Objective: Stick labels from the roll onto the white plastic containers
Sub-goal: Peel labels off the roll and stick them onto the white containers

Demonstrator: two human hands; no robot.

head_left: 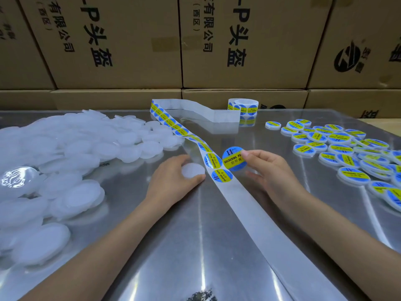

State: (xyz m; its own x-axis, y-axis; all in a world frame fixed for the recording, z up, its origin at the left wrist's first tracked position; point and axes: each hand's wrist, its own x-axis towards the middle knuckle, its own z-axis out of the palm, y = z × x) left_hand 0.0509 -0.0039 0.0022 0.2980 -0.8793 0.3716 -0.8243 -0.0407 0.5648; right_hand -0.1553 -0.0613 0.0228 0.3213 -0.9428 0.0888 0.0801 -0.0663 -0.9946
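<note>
Left hand (173,181) grips a bare container (192,170) on the counter (195,246), while the right hand (267,168) pinches a peeled label (233,159) just to its right, across the strip (219,170).

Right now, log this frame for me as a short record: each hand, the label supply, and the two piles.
left hand: holds one blank container on the metal table
right hand: pinches a peeled label, held above the table
backing strip: runs between the hands, empty at the near end
label roll: upright at the far edge
unlabelled pile: left side
labelled pile: right side
backdrop: cardboard boxes
</note>
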